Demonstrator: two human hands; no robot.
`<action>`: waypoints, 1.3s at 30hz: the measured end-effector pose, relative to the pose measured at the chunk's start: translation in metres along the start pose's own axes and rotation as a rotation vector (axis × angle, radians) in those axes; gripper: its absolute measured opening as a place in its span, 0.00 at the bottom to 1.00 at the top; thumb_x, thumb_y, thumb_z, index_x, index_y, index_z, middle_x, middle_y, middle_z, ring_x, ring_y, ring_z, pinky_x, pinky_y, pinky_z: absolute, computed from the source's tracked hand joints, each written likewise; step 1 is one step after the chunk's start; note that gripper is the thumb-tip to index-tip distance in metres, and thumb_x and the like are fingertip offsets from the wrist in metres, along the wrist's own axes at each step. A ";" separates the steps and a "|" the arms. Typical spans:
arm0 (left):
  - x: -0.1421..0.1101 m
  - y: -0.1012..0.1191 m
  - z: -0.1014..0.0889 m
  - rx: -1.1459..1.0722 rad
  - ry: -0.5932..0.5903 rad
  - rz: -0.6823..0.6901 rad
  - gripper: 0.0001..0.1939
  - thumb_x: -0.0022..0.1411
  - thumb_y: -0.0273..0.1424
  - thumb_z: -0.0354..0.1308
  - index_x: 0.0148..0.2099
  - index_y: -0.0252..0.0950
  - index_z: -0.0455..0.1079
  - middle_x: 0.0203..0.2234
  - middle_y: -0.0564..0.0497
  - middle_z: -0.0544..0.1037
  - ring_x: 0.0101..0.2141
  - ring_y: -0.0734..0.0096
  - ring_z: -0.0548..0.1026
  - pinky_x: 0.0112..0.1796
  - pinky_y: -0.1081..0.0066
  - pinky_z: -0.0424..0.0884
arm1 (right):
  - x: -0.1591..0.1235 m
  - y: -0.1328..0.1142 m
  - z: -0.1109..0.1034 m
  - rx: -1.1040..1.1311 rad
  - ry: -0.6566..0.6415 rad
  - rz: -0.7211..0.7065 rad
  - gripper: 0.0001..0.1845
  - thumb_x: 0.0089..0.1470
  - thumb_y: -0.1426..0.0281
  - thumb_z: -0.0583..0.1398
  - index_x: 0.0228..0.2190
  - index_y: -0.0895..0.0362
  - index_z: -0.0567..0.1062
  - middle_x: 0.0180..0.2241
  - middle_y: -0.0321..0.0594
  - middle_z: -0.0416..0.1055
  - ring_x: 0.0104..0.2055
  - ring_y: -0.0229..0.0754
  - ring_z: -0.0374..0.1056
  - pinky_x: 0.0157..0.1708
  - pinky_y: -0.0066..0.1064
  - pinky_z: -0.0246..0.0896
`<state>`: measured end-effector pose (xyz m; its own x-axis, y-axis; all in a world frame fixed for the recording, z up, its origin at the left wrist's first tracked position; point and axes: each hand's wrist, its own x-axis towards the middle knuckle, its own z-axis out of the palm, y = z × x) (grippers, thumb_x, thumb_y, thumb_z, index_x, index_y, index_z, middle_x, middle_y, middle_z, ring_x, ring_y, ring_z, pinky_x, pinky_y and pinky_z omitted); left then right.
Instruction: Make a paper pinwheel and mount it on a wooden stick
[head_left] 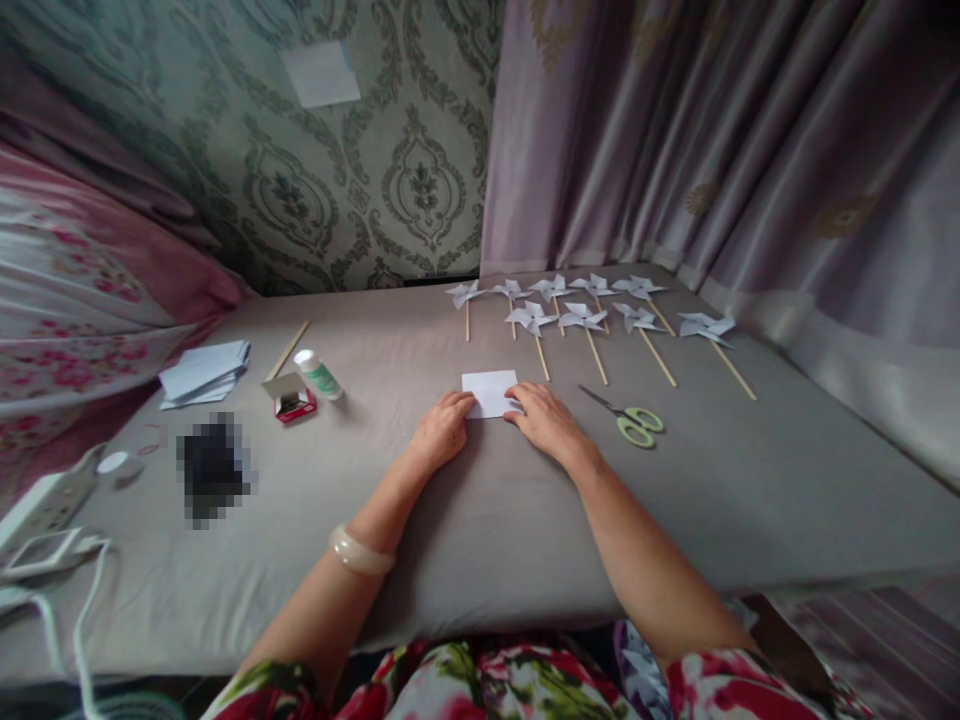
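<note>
A small white sheet of paper (490, 393) lies in front of me on the grey cloth. My left hand (444, 428) pinches its left edge, with the fingers curled together. On the opposite side, my right hand (546, 418) has its thumb and fingers closed on the right edge, where a bit of the paper seems lifted. Green-handled scissors (637, 424) rest to the right of my right hand, blades pointing up and left. Several white paper pinwheels (585, 316) on wooden sticks lie in two rows beyond my hands.
At the left are a stack of white paper (204, 372), a wooden stick (289, 349), a glue bottle (320, 376) and an open small red box (295, 402). Nearer stand a blurred dark object (215, 468), a white round item (118, 467) and a power strip (52, 508) with cables.
</note>
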<state>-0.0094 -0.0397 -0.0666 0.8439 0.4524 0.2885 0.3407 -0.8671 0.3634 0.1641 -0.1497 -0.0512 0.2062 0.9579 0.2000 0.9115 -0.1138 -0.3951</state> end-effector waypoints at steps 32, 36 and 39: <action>-0.014 0.040 -0.018 0.250 -0.132 -0.080 0.13 0.65 0.28 0.48 0.36 0.35 0.74 0.35 0.43 0.77 0.40 0.61 0.73 0.43 0.64 0.68 | -0.011 -0.042 0.000 -0.020 -0.119 -0.033 0.08 0.60 0.71 0.56 0.35 0.56 0.76 0.38 0.44 0.73 0.41 0.43 0.70 0.39 0.30 0.60; -0.016 0.032 -0.017 0.095 -0.057 -0.141 0.10 0.65 0.29 0.50 0.37 0.36 0.74 0.37 0.45 0.78 0.41 0.63 0.73 0.43 0.68 0.69 | -0.008 -0.037 -0.001 0.028 -0.118 -0.025 0.09 0.60 0.70 0.56 0.35 0.55 0.77 0.38 0.43 0.75 0.41 0.42 0.70 0.41 0.29 0.60; -0.017 0.029 -0.015 -0.015 -0.015 -0.157 0.11 0.64 0.28 0.50 0.37 0.37 0.75 0.37 0.46 0.78 0.42 0.64 0.73 0.44 0.68 0.69 | -0.007 -0.035 -0.001 0.073 -0.111 -0.012 0.10 0.60 0.70 0.55 0.35 0.56 0.77 0.38 0.44 0.75 0.42 0.42 0.71 0.42 0.28 0.60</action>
<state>-0.0201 -0.0697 -0.0475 0.7869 0.5786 0.2145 0.4625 -0.7830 0.4159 0.1315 -0.1523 -0.0382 0.1514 0.9827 0.1065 0.8843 -0.0866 -0.4588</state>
